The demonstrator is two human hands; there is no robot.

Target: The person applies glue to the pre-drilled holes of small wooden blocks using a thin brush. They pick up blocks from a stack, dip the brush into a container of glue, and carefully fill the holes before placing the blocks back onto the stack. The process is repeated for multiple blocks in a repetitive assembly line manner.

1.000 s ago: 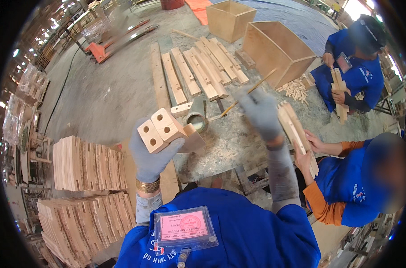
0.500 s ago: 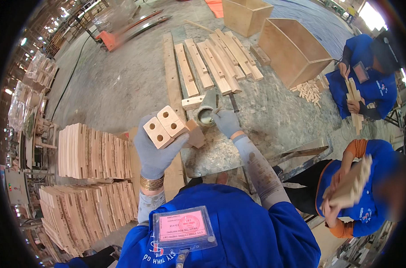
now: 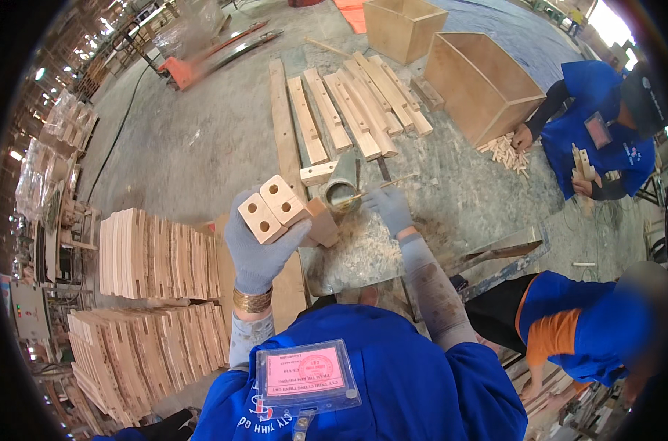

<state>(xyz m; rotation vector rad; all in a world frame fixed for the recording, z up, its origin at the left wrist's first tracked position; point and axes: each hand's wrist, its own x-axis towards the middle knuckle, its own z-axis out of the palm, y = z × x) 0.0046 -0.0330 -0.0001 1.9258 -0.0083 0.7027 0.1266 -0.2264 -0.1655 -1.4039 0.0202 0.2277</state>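
Observation:
My gloved left hand [image 3: 264,246] is closed around a bundle of squared wooden pieces [image 3: 275,208], their pale ends turned up and showing round drilled holes. Just right of the bundle is a grey-green tube-shaped container [image 3: 341,176], its round mouth facing me. A thin stick [image 3: 398,179] slants across from that mouth to the upper right. My gloved right hand [image 3: 390,209] is beside the container, its fingers at the middle of the stick and seemingly pinching it. The exact grip is partly hidden.
Several notched wooden bars [image 3: 341,106] lie across the worktable [image 3: 451,176]. Plywood boxes [image 3: 481,88] and a dowel pile [image 3: 506,153] are at right. Stacked slats [image 3: 157,253] stand left. One co-worker [image 3: 605,132] reaches to the dowels; another [image 3: 569,323] bends nearer me.
My right hand has moved slightly right and down, and the stick now lies flatter across the container's mouth. The far co-worker has reached to the dowels; the nearer one has bent down.

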